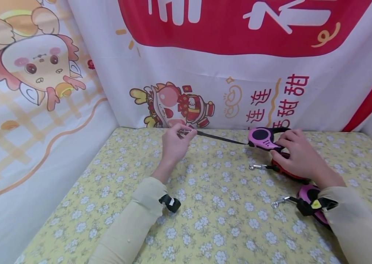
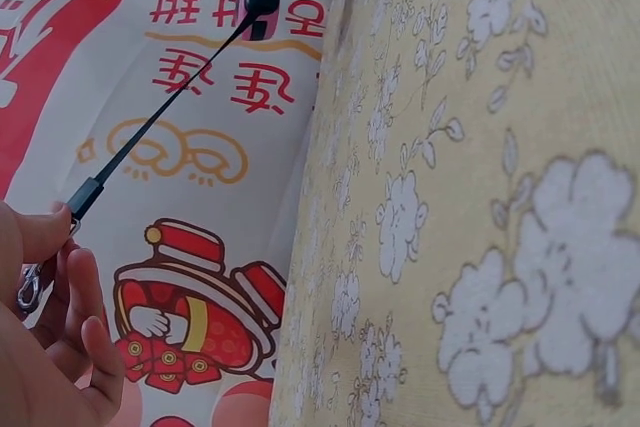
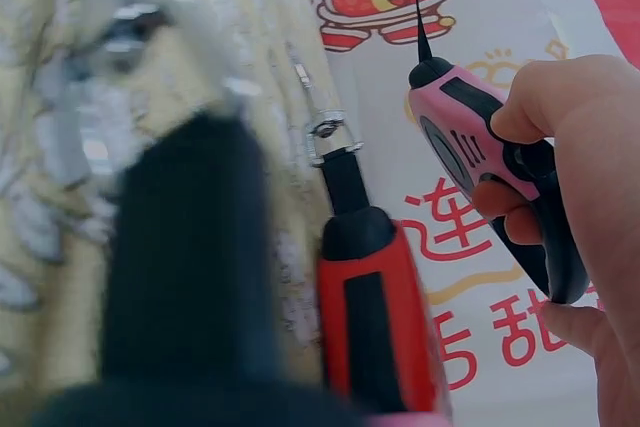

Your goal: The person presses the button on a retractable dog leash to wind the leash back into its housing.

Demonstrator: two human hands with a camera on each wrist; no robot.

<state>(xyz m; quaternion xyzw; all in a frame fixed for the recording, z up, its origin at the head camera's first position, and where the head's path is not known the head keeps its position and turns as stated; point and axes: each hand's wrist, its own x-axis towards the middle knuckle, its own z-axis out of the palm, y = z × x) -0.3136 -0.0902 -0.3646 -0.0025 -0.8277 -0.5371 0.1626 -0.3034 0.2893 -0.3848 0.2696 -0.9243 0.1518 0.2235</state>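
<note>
My right hand (image 1: 299, 157) grips the black handle of a pink and black retractable dog leash (image 1: 260, 138) near the back of the table. A thin black strap (image 1: 222, 138) runs taut from its nozzle to my left hand (image 1: 175, 143). There, thumb and fingers pinch the metal snap hook (image 2: 30, 292) at the strap's end. In the right wrist view my thumb (image 3: 525, 107) lies on top of the pink case beside its button. A red and black retractable leash (image 3: 375, 327) lies on the table below my right hand, partly covered by it in the head view.
A second pink leash (image 1: 305, 192) lies nearer, partly under my right wrist, its metal hook (image 1: 280, 201) pointing left. The red leash's hook (image 1: 255, 167) also points left. A yellow floral cloth (image 1: 205, 216) covers the table; a printed white curtain (image 1: 232, 69) hangs behind.
</note>
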